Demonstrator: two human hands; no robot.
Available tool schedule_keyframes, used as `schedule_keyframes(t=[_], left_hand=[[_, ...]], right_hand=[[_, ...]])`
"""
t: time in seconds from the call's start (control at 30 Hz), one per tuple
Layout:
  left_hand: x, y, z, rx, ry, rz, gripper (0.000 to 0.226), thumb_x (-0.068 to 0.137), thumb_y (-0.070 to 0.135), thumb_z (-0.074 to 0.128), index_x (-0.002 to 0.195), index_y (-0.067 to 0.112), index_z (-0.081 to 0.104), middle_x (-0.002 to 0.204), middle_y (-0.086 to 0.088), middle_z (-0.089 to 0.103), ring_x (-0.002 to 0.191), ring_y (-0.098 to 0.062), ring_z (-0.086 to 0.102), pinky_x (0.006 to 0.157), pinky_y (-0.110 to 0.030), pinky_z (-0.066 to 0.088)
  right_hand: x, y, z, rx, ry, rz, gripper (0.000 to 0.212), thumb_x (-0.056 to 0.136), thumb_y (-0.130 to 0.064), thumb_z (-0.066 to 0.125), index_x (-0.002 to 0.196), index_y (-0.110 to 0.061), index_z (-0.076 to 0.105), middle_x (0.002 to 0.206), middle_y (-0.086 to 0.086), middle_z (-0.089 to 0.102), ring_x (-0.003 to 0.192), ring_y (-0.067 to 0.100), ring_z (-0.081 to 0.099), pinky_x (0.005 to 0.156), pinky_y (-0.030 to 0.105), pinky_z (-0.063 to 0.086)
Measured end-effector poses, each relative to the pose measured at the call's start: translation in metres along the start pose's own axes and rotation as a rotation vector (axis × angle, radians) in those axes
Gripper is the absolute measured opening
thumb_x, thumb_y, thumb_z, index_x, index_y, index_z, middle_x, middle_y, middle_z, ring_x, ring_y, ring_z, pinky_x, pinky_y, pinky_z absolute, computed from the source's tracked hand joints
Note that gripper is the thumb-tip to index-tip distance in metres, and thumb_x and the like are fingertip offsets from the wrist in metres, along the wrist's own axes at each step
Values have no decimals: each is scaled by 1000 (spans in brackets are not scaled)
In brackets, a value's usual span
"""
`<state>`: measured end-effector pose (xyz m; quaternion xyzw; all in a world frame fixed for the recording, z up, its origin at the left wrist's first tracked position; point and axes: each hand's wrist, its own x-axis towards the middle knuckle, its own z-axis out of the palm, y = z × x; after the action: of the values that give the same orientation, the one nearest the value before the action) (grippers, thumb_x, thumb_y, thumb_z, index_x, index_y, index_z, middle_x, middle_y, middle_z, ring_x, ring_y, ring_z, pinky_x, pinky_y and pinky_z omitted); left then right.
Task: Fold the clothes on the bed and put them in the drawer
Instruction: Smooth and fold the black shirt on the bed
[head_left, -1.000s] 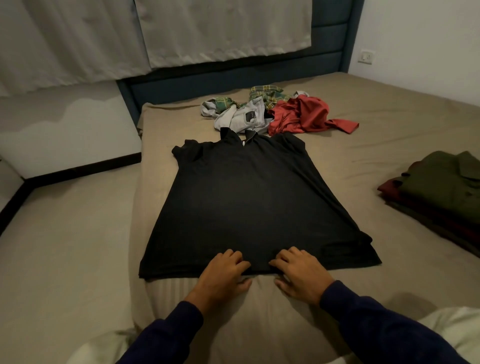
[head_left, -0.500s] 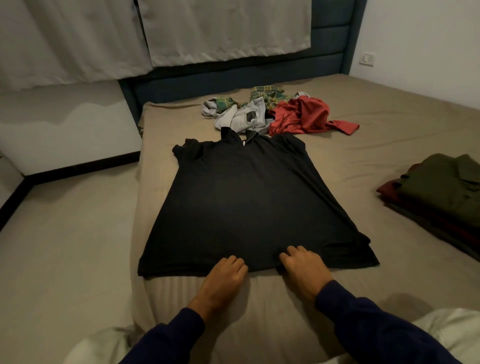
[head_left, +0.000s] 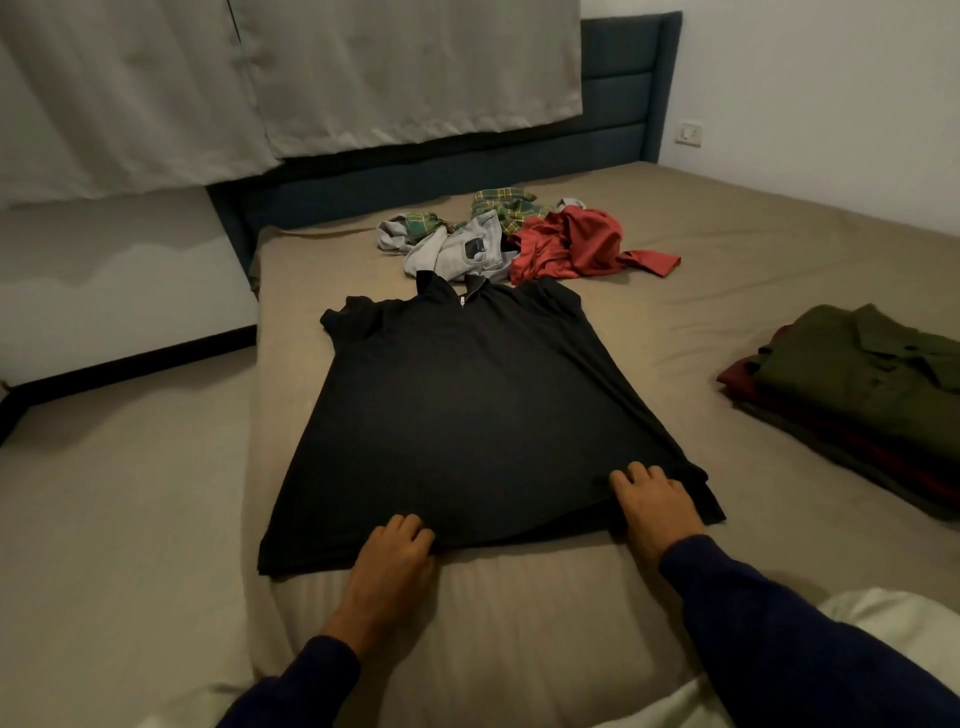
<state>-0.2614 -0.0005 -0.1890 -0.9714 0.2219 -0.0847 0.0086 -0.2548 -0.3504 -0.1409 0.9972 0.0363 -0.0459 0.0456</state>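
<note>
A black zip-neck shirt (head_left: 467, 415) lies spread flat on the bed, collar away from me and hem toward me. My left hand (head_left: 395, 556) sits at the hem left of centre, fingers curled over the edge and thumb at the hem, pinching it. Near the hem's right corner, my right hand (head_left: 655, 506) has its fingers curled on the fabric and grips it. A loose heap lies beyond the collar: a red garment (head_left: 576, 247), a grey garment (head_left: 457, 254) and a green plaid garment (head_left: 506, 205). No drawer is in view.
A stack of folded clothes (head_left: 862, 395), olive green on top of dark red, sits at the right of the bed. The dark blue headboard (head_left: 618, 119) and pale curtains (head_left: 363, 78) stand behind. Floor runs along the bed's left side (head_left: 119, 493). A white cloth (head_left: 883, 618) lies by my right arm.
Both hands have slid apart along the hem, the left going left and the right going toward the right corner. The shirt stays flat where it was.
</note>
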Motion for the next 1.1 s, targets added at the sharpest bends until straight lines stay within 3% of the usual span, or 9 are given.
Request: schedule_keyframes(t=[0.27, 0.37, 0.43, 0.53, 0.6, 0.7, 0.8, 0.93, 1.1], left_hand=[[2, 3, -9, -51, 22, 11, 22, 85, 49, 62, 92, 30, 68, 90, 10, 63, 77, -7, 56, 70, -24, 47], [29, 32, -24, -47, 81, 115, 32, 81, 58, 50, 77, 30, 64, 75, 11, 58, 66, -7, 52, 60, -22, 45], [53, 60, -34, -120, 130, 178, 31, 86, 53, 49, 78, 26, 63, 78, 9, 57, 70, -10, 53, 62, -24, 43], [87, 110, -43, -300, 80, 214, 24, 95, 44, 54, 91, 22, 64, 91, 6, 59, 86, -11, 53, 73, -26, 45], [106, 140, -40, -374, 52, 239, 24, 96, 41, 57, 103, 19, 65, 101, 3, 59, 95, -13, 53, 80, -30, 49], [125, 177, -29, -464, -6, 261, 43, 95, 39, 62, 131, 17, 56, 127, 0, 54, 117, -17, 51, 96, -32, 49], [139, 197, -19, -492, -105, 267, 68, 96, 44, 60, 153, 18, 34, 157, -3, 33, 147, -19, 28, 120, -34, 28], [142, 202, 0, -454, -184, 332, 73, 101, 57, 41, 161, 26, 13, 168, 1, 7, 155, -17, -1, 124, -37, 0], [140, 204, 9, -383, -173, 353, 70, 101, 62, 31, 160, 29, 15, 169, 0, 5, 155, -17, -2, 124, -37, -3]], right_hand=[[-5, 2, -5, 81, -204, 135, 58, 95, -20, 62, 146, -18, 35, 140, 11, 38, 127, 31, 42, 98, 51, 50], [-11, 24, -18, 386, -255, 149, 44, 93, -23, 66, 135, -18, 52, 132, 6, 51, 118, 23, 53, 100, 38, 50], [-14, 42, -25, 671, -112, 318, 27, 93, -30, 67, 118, -21, 63, 117, 3, 63, 104, 19, 61, 93, 35, 53], [-12, 66, -21, 797, 153, 702, 31, 91, -41, 69, 104, -14, 61, 103, 10, 65, 91, 26, 61, 82, 43, 55], [-11, 74, -12, 837, 67, 844, 49, 85, -51, 73, 105, -9, 60, 103, 13, 65, 91, 30, 63, 78, 41, 56], [-8, 79, 3, 883, -31, 847, 43, 86, -46, 74, 99, -6, 67, 97, 13, 69, 90, 30, 65, 82, 41, 57], [-6, 86, 4, 962, -11, 870, 35, 89, -40, 73, 96, -6, 70, 95, 14, 70, 88, 30, 65, 80, 40, 56], [-12, 99, -2, 1200, -87, 982, 28, 93, -26, 70, 106, -3, 60, 97, 17, 65, 75, 26, 63, 60, 36, 54], [-12, 98, 10, 808, -168, 968, 49, 78, -39, 84, 109, -10, 59, 106, 11, 66, 93, 28, 63, 77, 38, 53]])
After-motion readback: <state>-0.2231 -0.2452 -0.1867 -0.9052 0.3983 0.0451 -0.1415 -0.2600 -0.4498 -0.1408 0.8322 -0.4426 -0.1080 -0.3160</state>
